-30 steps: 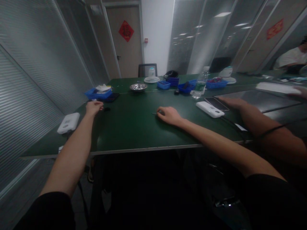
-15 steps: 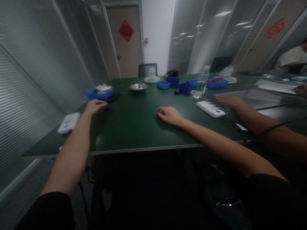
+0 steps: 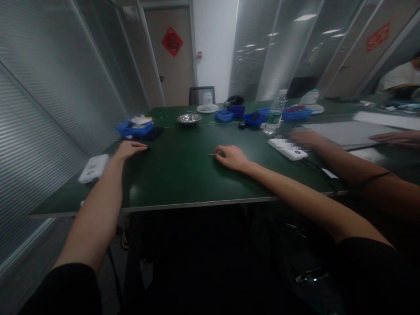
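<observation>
My left hand [image 3: 128,149] is low over the left part of the green table [image 3: 177,175], its fingers drawn together at a small dark object [image 3: 148,148]. The object peeks out past the fingertips and is too small to name. Resting on the table near the middle, my right hand [image 3: 232,158] is curled in a pinch. A thin, pale, needle-like rod [image 3: 210,154] sticks out to the left from its fingertips; the rest of it is hidden by the fingers.
A blue tray [image 3: 123,130] with white tissue and a white power bank [image 3: 93,169] stand at left. Behind are a metal bowl [image 3: 189,123] and blue boxes [image 3: 223,116]. At right are a water bottle [image 3: 273,118], a white device [image 3: 297,154] and another person's arm [image 3: 354,168].
My left hand has lowered slightly, and its fingertips now meet the small dark object that lay apart on the table. My right hand stays still. At right, another person's sheet and hand have shifted.
</observation>
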`<state>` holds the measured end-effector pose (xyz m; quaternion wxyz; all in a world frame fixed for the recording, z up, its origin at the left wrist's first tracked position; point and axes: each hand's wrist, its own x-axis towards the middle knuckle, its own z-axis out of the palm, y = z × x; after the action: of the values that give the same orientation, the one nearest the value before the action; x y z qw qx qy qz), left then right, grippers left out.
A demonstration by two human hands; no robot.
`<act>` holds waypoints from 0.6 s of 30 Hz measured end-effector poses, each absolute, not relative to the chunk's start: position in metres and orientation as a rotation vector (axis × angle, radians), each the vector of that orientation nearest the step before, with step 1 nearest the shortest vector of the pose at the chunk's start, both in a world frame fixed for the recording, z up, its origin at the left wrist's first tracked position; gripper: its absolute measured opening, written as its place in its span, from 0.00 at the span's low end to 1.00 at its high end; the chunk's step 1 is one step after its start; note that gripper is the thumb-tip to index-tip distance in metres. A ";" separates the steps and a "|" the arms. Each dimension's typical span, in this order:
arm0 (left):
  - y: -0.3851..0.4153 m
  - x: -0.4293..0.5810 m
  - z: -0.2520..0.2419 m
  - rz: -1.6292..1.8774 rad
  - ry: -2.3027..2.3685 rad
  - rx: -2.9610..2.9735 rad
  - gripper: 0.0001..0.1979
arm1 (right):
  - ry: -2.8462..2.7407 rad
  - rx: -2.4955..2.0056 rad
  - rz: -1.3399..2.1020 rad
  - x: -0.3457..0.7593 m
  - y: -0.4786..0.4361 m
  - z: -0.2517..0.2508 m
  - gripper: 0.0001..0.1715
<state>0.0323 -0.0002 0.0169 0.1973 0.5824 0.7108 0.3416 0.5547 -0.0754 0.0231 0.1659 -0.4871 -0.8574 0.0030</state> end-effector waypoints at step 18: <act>-0.007 0.030 0.019 1.030 2.430 1.428 0.15 | -2.424 -1.350 0.007 0.556 -0.074 0.020 0.20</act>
<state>0.0304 -0.0067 0.0185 0.0704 0.4746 0.8078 0.3423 0.5559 -0.0740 0.0202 0.1825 -0.4782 -0.8591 0.0026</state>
